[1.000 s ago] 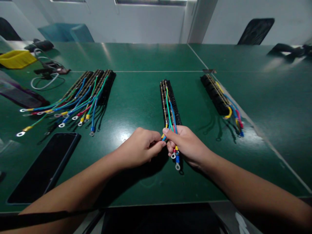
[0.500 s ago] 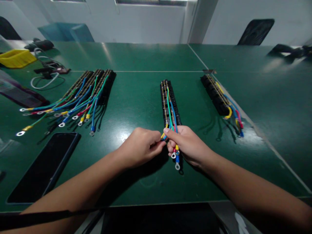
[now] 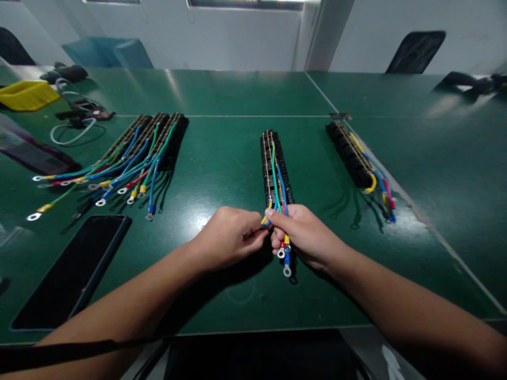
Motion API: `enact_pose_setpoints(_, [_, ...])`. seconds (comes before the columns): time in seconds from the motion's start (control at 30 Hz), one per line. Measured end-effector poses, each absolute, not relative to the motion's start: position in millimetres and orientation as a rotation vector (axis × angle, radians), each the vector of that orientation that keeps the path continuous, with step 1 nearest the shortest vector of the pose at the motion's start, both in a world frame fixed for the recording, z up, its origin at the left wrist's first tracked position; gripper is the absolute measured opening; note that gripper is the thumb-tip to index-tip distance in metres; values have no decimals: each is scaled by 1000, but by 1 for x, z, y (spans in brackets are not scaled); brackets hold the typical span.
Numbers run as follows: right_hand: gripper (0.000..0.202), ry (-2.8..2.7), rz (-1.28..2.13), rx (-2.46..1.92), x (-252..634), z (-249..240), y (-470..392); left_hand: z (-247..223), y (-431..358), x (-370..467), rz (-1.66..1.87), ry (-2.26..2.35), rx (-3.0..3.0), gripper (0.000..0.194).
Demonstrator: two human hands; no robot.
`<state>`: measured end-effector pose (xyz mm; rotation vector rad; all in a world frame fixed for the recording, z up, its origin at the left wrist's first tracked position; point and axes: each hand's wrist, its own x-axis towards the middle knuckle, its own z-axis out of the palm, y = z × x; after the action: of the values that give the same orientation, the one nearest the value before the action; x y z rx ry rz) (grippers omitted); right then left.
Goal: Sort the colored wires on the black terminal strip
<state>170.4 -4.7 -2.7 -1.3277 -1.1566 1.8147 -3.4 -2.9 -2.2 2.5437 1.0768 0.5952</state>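
A black terminal strip point(image 3: 273, 169) lies in the middle of the green table, its near end between my hands. Green, blue, red and yellow wires point(image 3: 274, 174) run along it toward me. My right hand point(image 3: 303, 232) is closed around the wire bundle at that near end, thumb on top. Below its fingers hang ring terminals point(image 3: 287, 270) with blue, red and yellow sleeves. From the left, my left hand point(image 3: 237, 237) pinches a yellow and a blue wire end; their tips are hidden by the fingers.
Several wired strips point(image 3: 158, 137) lie side by side at left, ring terminals toward me. Another wired strip point(image 3: 350, 153) is at right. A phone point(image 3: 71, 272) lies front left. Behind it are a plastic bag point(image 3: 31, 145), a cable point(image 3: 73, 140) and a yellow bin point(image 3: 28, 95).
The ring terminals under my right hand have shifted very slightly up and left. Both hands keep the same grip, and the other strips have not moved.
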Motion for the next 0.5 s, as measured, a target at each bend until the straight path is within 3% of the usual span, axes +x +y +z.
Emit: enact_pose_setpoints(0.5, [33, -1148, 1845, -1320, 170, -2, -5, -7, -2, -4, 639, 1070, 2651, 25])
